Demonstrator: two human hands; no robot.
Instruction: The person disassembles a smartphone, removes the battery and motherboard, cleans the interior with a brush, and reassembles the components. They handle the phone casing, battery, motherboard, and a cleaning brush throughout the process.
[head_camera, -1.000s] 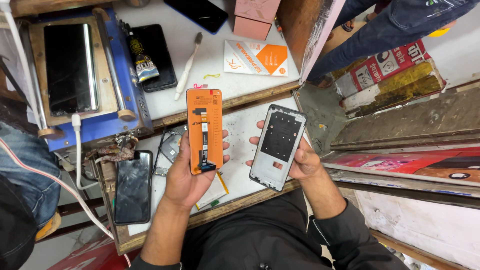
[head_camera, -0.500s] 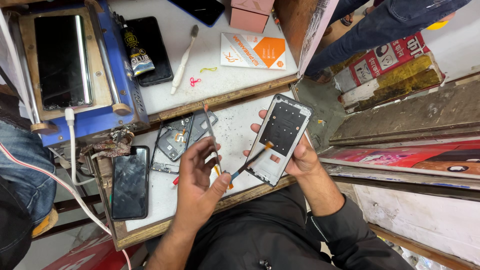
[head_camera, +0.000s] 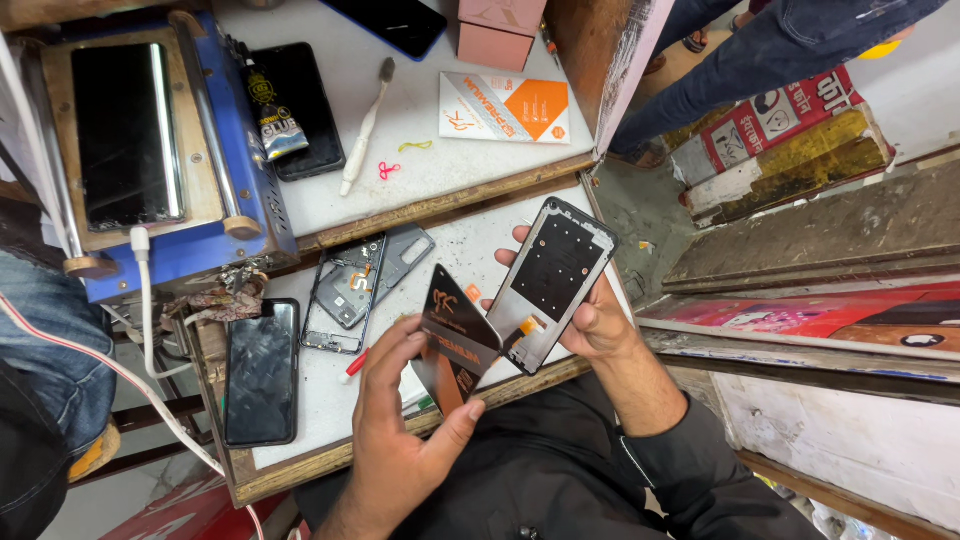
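My right hand (head_camera: 598, 318) holds a phone display assembly (head_camera: 553, 283) by its lower edge, back side up, with an orange flex cable at the bottom. My left hand (head_camera: 400, 420) pinches a thin black protective film (head_camera: 455, 340) with orange print, bent upward and lifted off next to the display. Both are just above the front edge of a white worktop (head_camera: 310, 400). A bare phone frame (head_camera: 352, 290) lies on the worktop left of the film. A black phone (head_camera: 260, 372) lies further left.
A blue screen-separator machine (head_camera: 150, 150) with a dark panel stands at the back left, a glue tube (head_camera: 270, 120) and toothbrush (head_camera: 365, 125) beside it. An orange-white packet (head_camera: 505, 107) and a pink box (head_camera: 500, 30) lie behind. Another person's legs (head_camera: 760, 60) stand at upper right.
The orange card that my left hand held is gone from it; the hand now lifts a black film beside the display. The phone frame is uncovered on the worktop.
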